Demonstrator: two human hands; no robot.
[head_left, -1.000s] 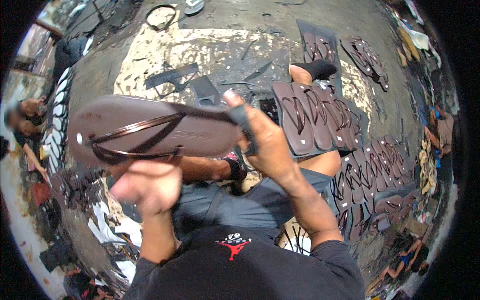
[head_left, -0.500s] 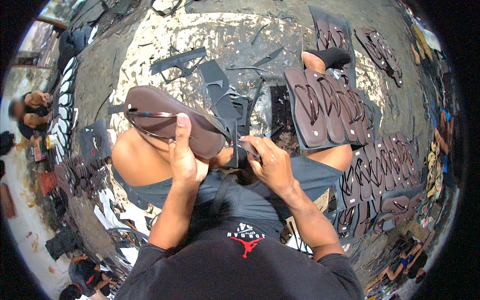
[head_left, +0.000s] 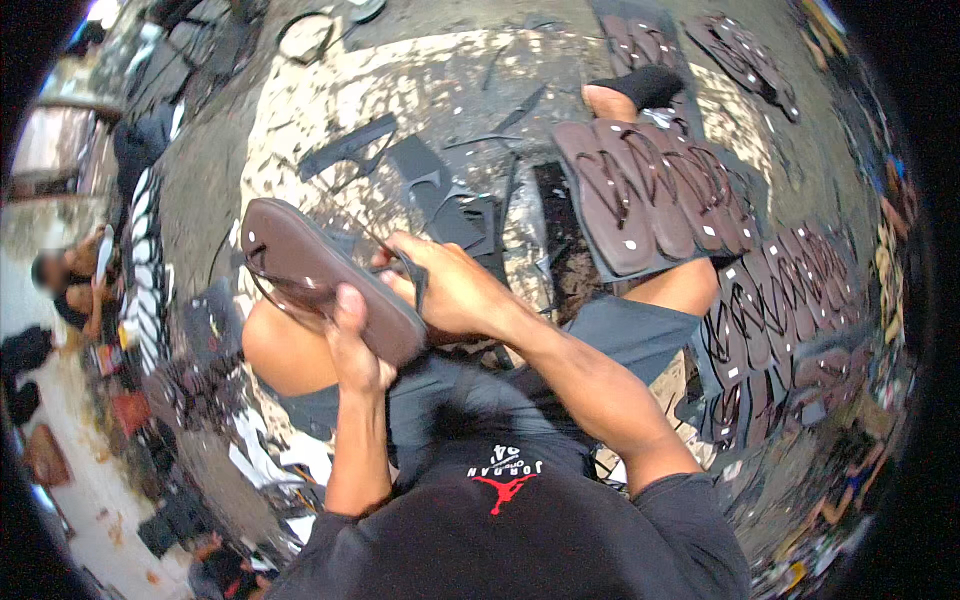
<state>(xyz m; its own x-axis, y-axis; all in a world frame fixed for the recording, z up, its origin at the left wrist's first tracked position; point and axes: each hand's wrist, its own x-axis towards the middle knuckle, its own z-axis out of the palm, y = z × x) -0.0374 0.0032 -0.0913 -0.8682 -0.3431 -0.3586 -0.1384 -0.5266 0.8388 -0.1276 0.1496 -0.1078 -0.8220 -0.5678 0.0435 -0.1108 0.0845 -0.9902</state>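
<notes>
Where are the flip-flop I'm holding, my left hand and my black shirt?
Flip-flop (head_left: 325, 262): head view, on the brown top of its sole.
Left hand (head_left: 357, 352): head view, near the base of the thumb.
Black shirt (head_left: 480, 550): head view, on plain cloth.

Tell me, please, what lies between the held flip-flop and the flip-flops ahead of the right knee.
Head view: the right hand, dark offcuts and patchy floor.

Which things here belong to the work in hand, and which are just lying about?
In hand:
- brown flip-flop, held by the left hand
- dark strip at the right hand; its grip is unclear

Lying about:
- black scraps on the floor
- laid-out flip-flops at right; similar, so perhaps related, but in neither hand
</notes>
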